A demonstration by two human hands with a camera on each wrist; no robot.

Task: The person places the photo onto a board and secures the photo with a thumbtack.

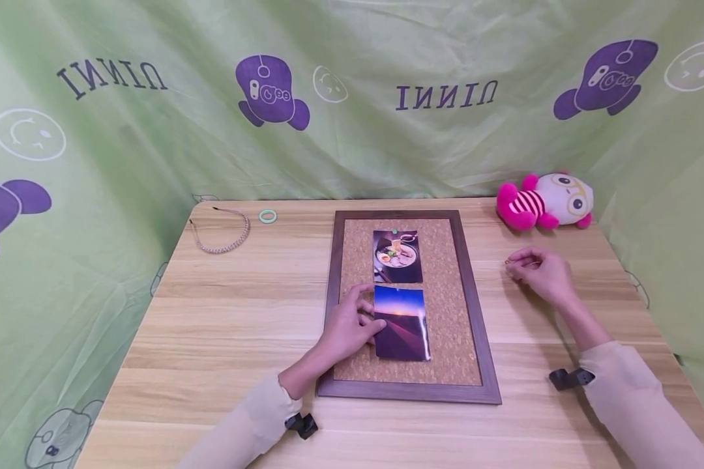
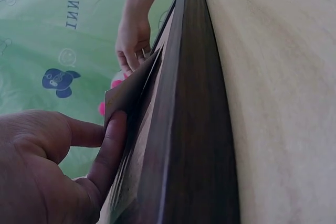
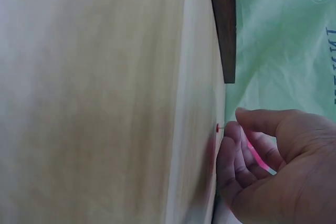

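Note:
My left hand (image 1: pixel 349 327) pinches the left edge of a sunset photo (image 1: pixel 400 326), thumb on its face. The left wrist view shows the photo's edge (image 2: pixel 128 90) raised between thumb and finger. Beneath lies a framed corkboard (image 1: pixel 446 293). Just above the sunset photo, a ramen photo (image 1: pixel 397 256) is held by a green pushpin (image 1: pixel 394 231). To the right of the board, my right hand (image 1: pixel 542 273) is low over the table, fingers bent loosely. A red pushpin (image 3: pixel 218 128) is at its fingertips, the thumb slightly apart; any contact is unclear.
A pink and white plush toy (image 1: pixel 551 200) lies at the back right of the wooden table (image 1: pixel 211 339). At the back left are a beaded headband (image 1: pixel 225 247) and a mint-green ring (image 1: pixel 268 216). Green printed cloth (image 1: pixel 358 156) hangs around the table.

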